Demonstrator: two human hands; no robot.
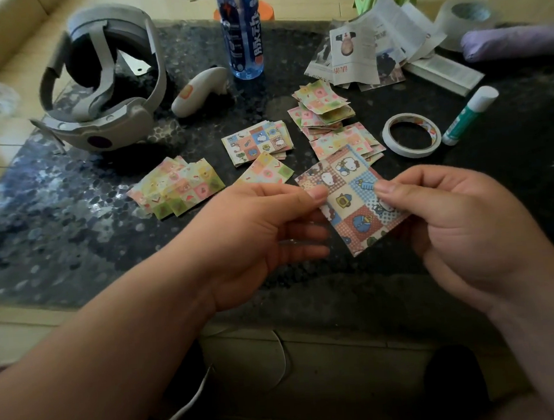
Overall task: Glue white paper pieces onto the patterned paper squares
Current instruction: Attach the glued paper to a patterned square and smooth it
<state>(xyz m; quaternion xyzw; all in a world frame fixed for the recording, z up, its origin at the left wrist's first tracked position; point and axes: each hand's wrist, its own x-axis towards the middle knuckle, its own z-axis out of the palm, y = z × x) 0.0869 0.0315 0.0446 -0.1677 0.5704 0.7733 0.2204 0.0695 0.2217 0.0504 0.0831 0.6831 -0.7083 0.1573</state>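
Hands: left hand [255, 241] and right hand [460, 229] pinch opposite edges of cartoon-patterned paper square [350, 204].
Glue: green-and-white plastic glue stick [470, 116] near dark speckled desk's [73, 224] right edge, nearer right hand, cap pointing away.

Both forearms bare; left grip [264, 240], right grip [467, 229] bare, nails short.

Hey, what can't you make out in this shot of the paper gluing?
In the head view:
- Underside of the held square: faces away, so white paper or glue there is unseen.
- Top of the bottle: cut off by the upper edge.
- The roll, far right: blurred.
- Fingertips of the right hand: hidden behind the square.
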